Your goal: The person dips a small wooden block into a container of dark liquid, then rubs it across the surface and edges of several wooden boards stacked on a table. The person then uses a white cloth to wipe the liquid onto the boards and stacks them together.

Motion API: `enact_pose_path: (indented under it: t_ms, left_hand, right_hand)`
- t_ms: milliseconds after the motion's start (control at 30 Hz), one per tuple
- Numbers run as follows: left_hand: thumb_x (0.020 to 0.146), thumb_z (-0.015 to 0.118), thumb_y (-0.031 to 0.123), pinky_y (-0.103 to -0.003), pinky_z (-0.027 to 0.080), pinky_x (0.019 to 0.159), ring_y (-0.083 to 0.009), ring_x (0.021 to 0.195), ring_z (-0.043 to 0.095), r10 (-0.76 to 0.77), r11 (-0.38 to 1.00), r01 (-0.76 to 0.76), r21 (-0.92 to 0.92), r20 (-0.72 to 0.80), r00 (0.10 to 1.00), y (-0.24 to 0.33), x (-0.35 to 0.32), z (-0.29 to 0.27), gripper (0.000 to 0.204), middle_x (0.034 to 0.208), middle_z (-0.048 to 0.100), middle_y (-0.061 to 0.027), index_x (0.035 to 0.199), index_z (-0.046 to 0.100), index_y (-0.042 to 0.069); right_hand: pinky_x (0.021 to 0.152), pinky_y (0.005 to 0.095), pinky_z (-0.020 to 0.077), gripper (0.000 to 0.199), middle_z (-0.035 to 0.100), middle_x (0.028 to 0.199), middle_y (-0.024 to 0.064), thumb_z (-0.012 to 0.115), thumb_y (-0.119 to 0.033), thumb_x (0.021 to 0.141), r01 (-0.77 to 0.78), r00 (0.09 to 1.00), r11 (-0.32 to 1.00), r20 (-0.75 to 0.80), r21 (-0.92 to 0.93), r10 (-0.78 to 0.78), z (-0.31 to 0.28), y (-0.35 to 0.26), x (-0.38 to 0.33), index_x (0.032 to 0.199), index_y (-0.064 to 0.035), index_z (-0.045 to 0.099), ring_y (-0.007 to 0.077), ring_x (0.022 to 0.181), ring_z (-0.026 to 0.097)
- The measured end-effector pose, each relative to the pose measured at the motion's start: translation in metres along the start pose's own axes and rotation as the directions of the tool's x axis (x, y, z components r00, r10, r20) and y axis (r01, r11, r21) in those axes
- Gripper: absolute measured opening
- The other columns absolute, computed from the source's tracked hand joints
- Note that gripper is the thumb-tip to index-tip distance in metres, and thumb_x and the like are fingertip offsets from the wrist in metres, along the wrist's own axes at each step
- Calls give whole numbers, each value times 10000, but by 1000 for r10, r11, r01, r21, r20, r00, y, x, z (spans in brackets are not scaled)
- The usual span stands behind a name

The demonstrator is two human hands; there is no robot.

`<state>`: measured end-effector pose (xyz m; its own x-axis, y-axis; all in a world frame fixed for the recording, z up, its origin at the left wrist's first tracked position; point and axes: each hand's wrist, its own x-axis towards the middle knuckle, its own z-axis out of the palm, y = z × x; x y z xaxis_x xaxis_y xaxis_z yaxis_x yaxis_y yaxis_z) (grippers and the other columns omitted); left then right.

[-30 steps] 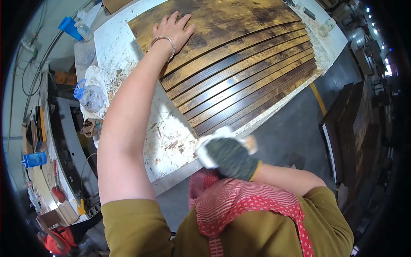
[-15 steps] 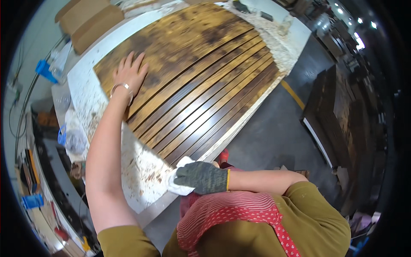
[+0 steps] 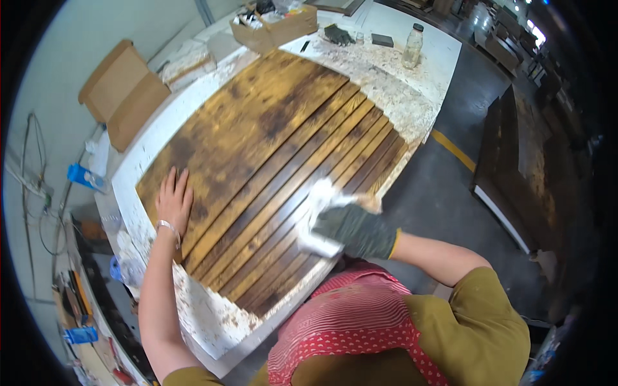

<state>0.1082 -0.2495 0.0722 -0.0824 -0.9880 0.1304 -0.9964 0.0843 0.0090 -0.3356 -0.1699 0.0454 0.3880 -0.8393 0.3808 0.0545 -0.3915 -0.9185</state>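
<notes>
A wide brown wooden board [image 3: 235,119], mottled with dark burn-like patches, lies on the white worktable. Along its near side several narrow wooden strips [image 3: 257,235] run side by side, their ends stepped. My bare left hand [image 3: 174,201], a bracelet at the wrist, rests flat on the board's left end with fingers stretched out. In a dark grey knit glove, my right hand [image 3: 357,228] presses a white cloth [image 3: 317,209] onto the nearer strips, right of their middle. The cloth is blurred, and the glove hides part of it.
The white worktable [image 3: 206,328] is speckled with brown stain. Beyond the board are an open cardboard box [image 3: 122,96], a filled carton [image 3: 277,29], a dark glove [image 3: 339,35], a dark block [image 3: 382,40] and a glass jar [image 3: 412,46]. Dark stacked panels [image 3: 515,174] stand to the right.
My right hand has carried the cloth from the strips' near left ends rightward and farther in over the strips. My left hand stays on the board, and the view has shifted.
</notes>
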Motion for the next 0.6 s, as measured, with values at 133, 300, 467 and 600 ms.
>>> enact_pose_path:
  t_ms: [133, 300, 467, 600]
  left_hand:
    - [934, 428, 325, -450, 255, 1072, -336, 1314, 316, 44, 996, -46, 73, 34, 998, -8, -9, -10, 476, 1471, 309, -103, 1396, 407, 210]
    - [919, 475, 299, -441, 310, 1053, -363, 1269, 367, 97, 992, -104, 66, 108, 989, 8, 4, -33, 470, 1447, 344, -128, 1374, 436, 186]
    - [867, 572, 279, -422, 396, 991, -379, 1184, 465, 154, 988, -147, -46, 262, 953, 14, 24, -58, 461, 1372, 437, -149, 1302, 509, 141]
    - [840, 614, 269, -401, 428, 951, -355, 1107, 535, 42, 999, -37, -20, 372, 927, 37, 85, -93, 430, 1218, 565, -162, 1231, 552, 100]
  right_hand:
    - [885, 359, 457, 236, 609, 1051, 120, 534, -173, 827, 375, 927, 529, 316, -761, -203, -78, 20, 33, 1034, -126, 635, 296, 1001, 580]
    - [919, 405, 433, 470, 561, 1190, 136, 652, -258, 762, -111, 988, 214, -85, -970, 128, -275, 57, 79, 1189, -86, 558, 302, 1119, 523]
    - [995, 417, 382, 671, 513, 1257, 194, 645, -362, 718, -207, 902, 60, -167, -977, 399, -274, -4, 183, 1294, -61, 480, 317, 1193, 477]
    - [1095, 373, 286, 694, 400, 1415, 166, 503, -551, 870, -199, 966, 548, -66, -813, 251, -230, 18, 245, 1378, -87, 407, 315, 1300, 387]
